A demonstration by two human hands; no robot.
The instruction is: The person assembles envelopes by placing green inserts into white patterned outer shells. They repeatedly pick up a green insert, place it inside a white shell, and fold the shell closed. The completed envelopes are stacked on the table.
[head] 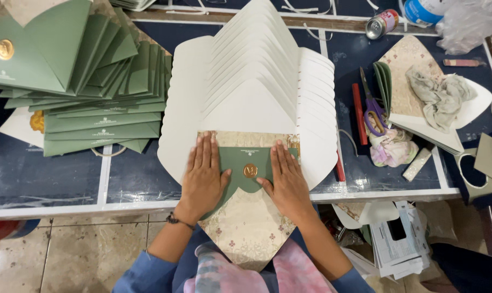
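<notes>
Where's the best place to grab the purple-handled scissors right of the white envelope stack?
Grip the scissors by the purple handle loops, coming from the near, table-edge side. They lie flat with the blades pointing away toward the far edge, the loops nearest you, beside the red stick. Both hands are flat on the green envelope.

Envelope lies under both hands' fingers, on stack of unfolded blanks. Finished envelopes well left of fingers; scissors, rag to right w/ can beyond.
</notes>
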